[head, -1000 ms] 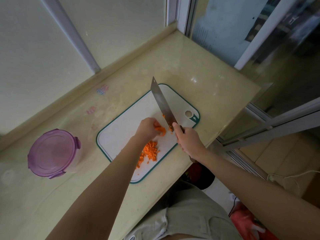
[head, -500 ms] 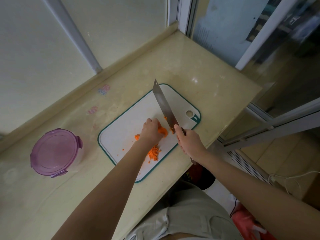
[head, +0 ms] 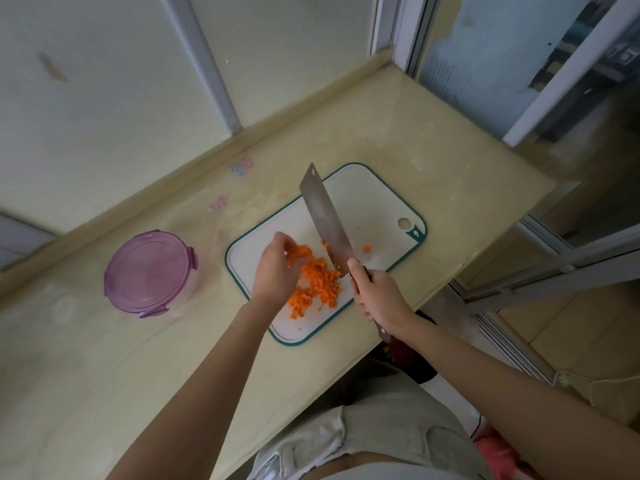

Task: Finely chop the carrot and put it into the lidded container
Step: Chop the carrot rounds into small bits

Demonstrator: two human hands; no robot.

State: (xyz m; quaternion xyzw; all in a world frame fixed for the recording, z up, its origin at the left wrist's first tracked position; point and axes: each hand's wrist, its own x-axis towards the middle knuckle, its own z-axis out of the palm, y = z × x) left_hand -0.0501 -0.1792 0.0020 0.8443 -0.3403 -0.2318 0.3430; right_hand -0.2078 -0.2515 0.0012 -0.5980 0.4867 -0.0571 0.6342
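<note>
On the board (head: 367,199), the left hand (head: 275,271) is pinching a carrot chunk (head: 298,252) by the pile (head: 317,284); the right hand (head: 379,296) is gripping the knife (head: 323,216). The left fingers (head: 282,239) are sitting near the knife, likely risking a cut. The container (head: 150,273) is standing lidded, left of the board.

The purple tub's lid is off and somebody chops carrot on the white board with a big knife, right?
Not quite: the head view shows the lidded container with its purple lid on. The rest holds: the right hand grips a cleaver over chopped carrot on the white cutting board.
</note>
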